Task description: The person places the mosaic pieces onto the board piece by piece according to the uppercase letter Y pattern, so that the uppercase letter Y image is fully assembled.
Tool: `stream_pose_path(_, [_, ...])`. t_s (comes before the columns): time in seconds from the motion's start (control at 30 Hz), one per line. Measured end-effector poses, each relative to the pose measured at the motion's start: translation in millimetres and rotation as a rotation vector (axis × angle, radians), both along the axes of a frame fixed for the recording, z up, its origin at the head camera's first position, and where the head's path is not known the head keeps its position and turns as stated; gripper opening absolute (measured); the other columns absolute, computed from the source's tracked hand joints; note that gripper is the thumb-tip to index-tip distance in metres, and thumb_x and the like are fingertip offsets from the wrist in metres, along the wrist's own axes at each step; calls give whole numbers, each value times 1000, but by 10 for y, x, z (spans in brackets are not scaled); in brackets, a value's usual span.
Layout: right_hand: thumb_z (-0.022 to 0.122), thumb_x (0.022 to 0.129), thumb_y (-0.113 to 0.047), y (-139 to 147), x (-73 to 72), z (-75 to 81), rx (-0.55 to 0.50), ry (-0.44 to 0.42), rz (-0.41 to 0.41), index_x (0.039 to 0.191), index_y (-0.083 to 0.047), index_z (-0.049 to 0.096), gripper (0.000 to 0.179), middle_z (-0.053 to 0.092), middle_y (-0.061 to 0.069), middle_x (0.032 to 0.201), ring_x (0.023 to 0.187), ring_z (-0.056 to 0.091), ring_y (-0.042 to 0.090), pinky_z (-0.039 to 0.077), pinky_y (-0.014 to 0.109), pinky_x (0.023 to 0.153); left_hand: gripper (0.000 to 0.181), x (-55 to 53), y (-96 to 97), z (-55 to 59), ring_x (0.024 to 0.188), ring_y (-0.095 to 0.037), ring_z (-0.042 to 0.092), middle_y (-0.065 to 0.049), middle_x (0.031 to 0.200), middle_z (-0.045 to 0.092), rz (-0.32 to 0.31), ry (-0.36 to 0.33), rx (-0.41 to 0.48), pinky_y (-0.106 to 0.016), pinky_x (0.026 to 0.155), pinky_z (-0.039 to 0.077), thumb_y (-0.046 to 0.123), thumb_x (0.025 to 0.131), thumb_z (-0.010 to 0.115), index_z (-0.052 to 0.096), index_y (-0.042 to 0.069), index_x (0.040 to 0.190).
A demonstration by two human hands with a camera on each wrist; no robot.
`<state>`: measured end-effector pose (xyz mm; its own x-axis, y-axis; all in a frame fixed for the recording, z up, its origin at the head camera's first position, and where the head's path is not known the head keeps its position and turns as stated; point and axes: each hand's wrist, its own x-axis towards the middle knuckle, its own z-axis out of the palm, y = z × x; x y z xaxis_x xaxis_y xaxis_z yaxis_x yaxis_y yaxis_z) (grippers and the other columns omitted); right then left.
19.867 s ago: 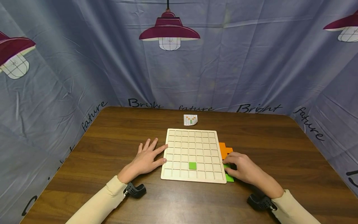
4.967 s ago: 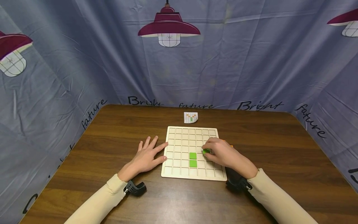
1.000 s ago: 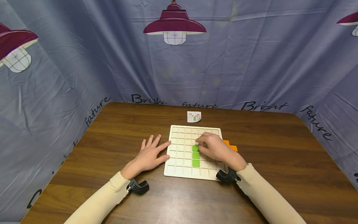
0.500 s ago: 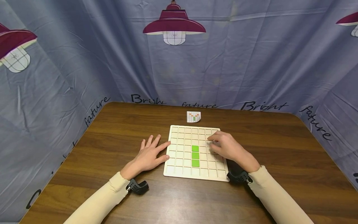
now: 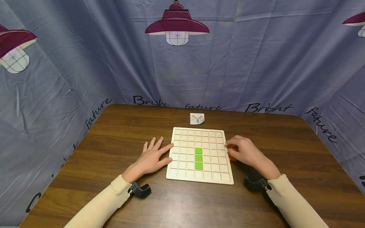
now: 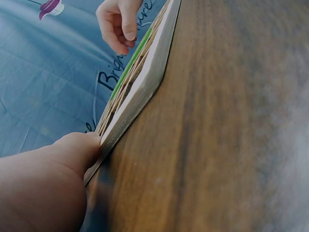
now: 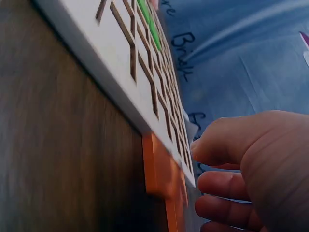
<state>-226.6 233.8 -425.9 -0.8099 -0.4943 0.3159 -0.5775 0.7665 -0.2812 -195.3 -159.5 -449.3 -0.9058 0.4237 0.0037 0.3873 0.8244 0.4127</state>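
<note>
A pale wooden grid board point(image 5: 182, 174) lies on the table, with three green square tiles point(image 5: 198, 158) in one column of its cells. My left hand point(image 5: 149, 161) is spread flat on the table, thumb and index fingertip touching the board's left edge. Beyond the right edge, my right hand point(image 5: 245, 152) hovers over orange tiles point(image 5: 233, 156) and partly covers them. In the right wrist view, the orange tiles point(image 7: 157, 166) sit against the board's side. The thumb and bent fingers of that hand are apart, with nothing seen between them.
A small paper card point(image 5: 197, 118) with a coloured grid pattern lies behind the board. The brown wooden table point(image 5: 182, 202) extends around it. A blue-grey printed curtain point(image 5: 228, 69) hangs along the table's back and sides.
Two more green tiles have joined the first on the board since the earliest frame. Over the last second, my right hand left the top green tile and moved right to the orange tiles.
</note>
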Motion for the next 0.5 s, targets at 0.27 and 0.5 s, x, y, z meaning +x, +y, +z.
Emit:
stream_pose_path(0.27, [76, 83, -5, 215, 44, 7, 35, -25, -58, 108, -2, 77, 26, 72, 9, 97, 76, 58, 17, 50, 34, 68, 58, 4, 4, 7, 155, -55, 11, -24, 168, 23, 1, 3, -2, -79, 116, 9, 48, 101, 56, 45, 29, 156])
stream_pose_path(0.5, [78, 82, -5, 310, 48, -41, 53, -24, -64, 108, -3, 78, 26, 74, 9, 100, 82, 64, 18, 56, 39, 73, 58, 10, -2, 13, 154, -55, 12, -24, 168, 23, 9, 6, -2, -79, 116, 9, 48, 101, 56, 46, 29, 155])
